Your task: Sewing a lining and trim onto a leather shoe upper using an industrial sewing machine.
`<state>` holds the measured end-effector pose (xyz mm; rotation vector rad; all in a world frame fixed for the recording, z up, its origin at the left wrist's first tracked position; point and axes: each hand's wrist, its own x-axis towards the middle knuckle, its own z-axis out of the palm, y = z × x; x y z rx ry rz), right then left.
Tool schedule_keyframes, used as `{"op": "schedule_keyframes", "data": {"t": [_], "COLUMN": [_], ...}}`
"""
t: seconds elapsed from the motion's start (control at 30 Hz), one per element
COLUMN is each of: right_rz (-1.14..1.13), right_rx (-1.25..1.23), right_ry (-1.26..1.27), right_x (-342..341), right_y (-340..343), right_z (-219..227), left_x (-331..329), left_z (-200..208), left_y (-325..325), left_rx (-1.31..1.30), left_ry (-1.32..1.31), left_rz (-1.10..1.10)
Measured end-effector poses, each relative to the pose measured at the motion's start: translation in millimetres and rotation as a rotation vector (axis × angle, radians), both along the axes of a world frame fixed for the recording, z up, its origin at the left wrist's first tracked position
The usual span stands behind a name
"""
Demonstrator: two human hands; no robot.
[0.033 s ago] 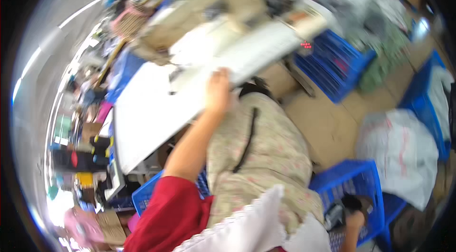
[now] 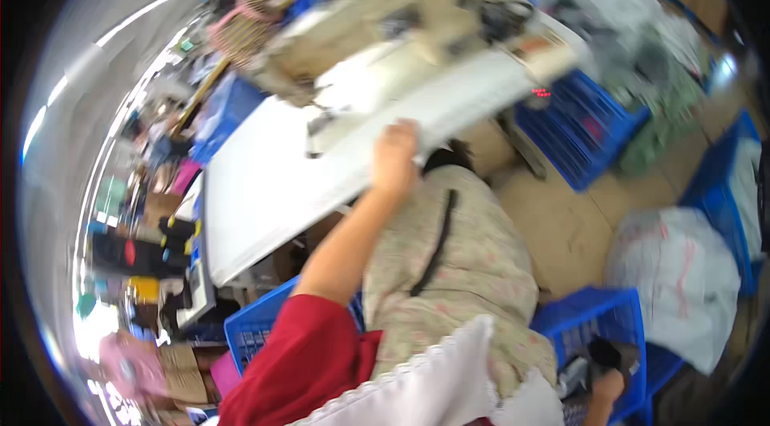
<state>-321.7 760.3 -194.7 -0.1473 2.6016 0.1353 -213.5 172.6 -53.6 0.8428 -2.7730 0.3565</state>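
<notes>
Hand (image 2: 397,158) touches tabletop (image 2: 261,177); sack (image 2: 670,294) bears blurred red markings (image 2: 684,265).

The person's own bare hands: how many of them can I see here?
2. The left hand is at the white tabletop's near edge; the right hand is by a dark item in a blue crate, its fingers partly hidden.

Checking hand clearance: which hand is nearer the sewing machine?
Left: the left hand is at the near edge of the white tabletop, in front of the sewing machine; the right hand is farther off, down right at a blue crate.
</notes>
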Motion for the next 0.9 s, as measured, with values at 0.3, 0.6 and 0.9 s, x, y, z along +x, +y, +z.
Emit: {"op": "schedule_keyframes", "data": {"t": [0.3, 0.6, 0.9], "right_rz": [0.304, 1.42, 2.352], "right_rx": [-0.104, -0.715, -1.062], "right_ry": [0.534, 0.451, 0.129], "right_x": [13.7, 71.7, 153.6], "right_y": [-43.8, -256.0, -434.9], "right_z": [250.4, 392.2, 391.4], "left_x": [14.6, 98.3, 290.3], "left_z": [-11.8, 16.1, 18.9], "left_y": [42.6, 32.9, 40.9], "left_rx": [0.392, 1.833, 2.242], "left_ry": [0.576, 0.968, 1.572], "left_rz": [-0.32, -0.432, -0.365]}}
